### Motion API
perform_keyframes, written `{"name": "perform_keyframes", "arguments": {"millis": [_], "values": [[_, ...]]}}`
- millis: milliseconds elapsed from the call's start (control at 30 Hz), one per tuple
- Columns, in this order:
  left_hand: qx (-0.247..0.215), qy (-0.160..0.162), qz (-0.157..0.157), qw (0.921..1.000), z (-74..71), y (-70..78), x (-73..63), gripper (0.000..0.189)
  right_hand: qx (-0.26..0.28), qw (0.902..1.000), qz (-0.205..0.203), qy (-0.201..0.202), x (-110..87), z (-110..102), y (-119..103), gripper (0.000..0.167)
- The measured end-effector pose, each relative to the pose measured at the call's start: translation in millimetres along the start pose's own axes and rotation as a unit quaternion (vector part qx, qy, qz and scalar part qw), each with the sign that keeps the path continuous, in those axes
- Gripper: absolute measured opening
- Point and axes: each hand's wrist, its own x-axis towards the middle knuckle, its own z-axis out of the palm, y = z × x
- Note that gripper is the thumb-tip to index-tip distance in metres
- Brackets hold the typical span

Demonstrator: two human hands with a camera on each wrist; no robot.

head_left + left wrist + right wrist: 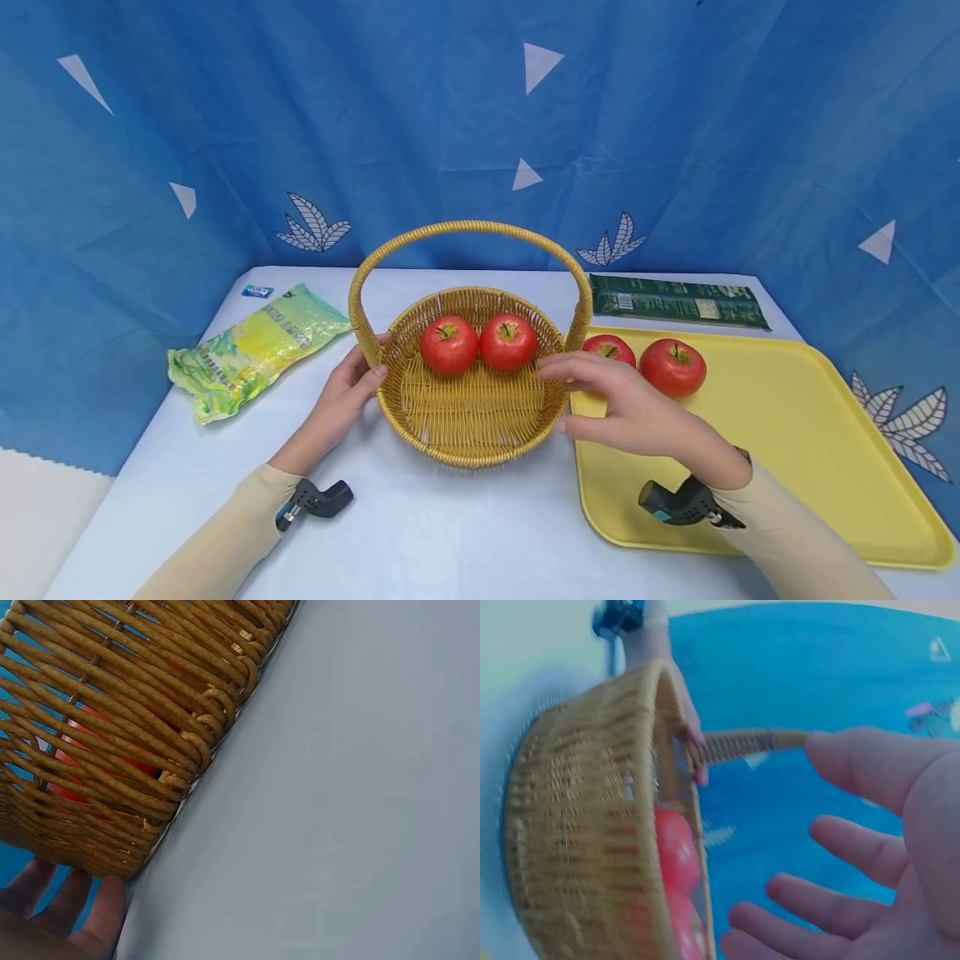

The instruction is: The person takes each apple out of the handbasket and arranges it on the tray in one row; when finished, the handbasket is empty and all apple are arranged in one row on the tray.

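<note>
The basket [472,408] stands between the two hands on the counter [442,533], its handle [471,226] arching from its left side to its right. The left hand [348,387] holds the basket's left rim near the foot of the handle, thumb over the edge and fingers outside against the wicker. The right hand [630,404] is at the opposite rim, its fingers loosely spread and holding nothing; the right wrist view shows no plain contact with the basket.

Two apples, one on the left [448,347] and one on the right [507,343], sit side by side in the far half of the basket, in line with the handle's span. The right hand is nearer to the right-hand one, which lies just past its fingertips, inward from the rim. Right of the basket, on the tray [787,433], two more apples [673,368] lie just beyond the right hand, which partly hides the closer one.
</note>
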Motion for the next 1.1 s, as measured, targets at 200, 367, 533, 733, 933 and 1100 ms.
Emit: {"name": "perform_keyframes", "arguments": {"millis": [200, 367, 533, 733, 933, 1100], "values": [[0.001, -0.002, -0.001, 1.0000, 0.9, -1.3, 0.8, 0.051, 0.010, 0.9999, 0.001, 0.010, 32.5, 22.9, -5.3, 0.053], [0.000, -0.004, -0.003, 1.0000, 1.6, -1.4, 0.4, 0.051, 0.009, 0.9993, 0.013, 0.034, 49.3, 35.7, 0.9, 0.056], [0.002, 0.001, -0.004, 1.0000, 0.9, -0.2, -0.1, 0.051, 0.016, 0.9982, 0.031, 0.049, 61.8, 41.1, 3.2, 0.058], [-0.001, 0.001, -0.001, 1.0000, 0.8, -0.1, 0.2, 0.051, 0.020, 0.9969, 0.051, 0.056, 73.2, 43.9, 5.7, 0.060], [-0.001, 0.001, 0.002, 1.0000, 0.7, -1.1, 0.2, 0.051, 0.017, 0.9927, 0.105, 0.057, 80.8, 45.2, 11.0, 0.062], [0.000, 0.002, 0.006, 1.0000, 0.4, -1.3, 0.5, 0.051, 0.011, 0.9899, 0.130, 0.055, 87.4, 46.8, 14.8, 0.064]]}}
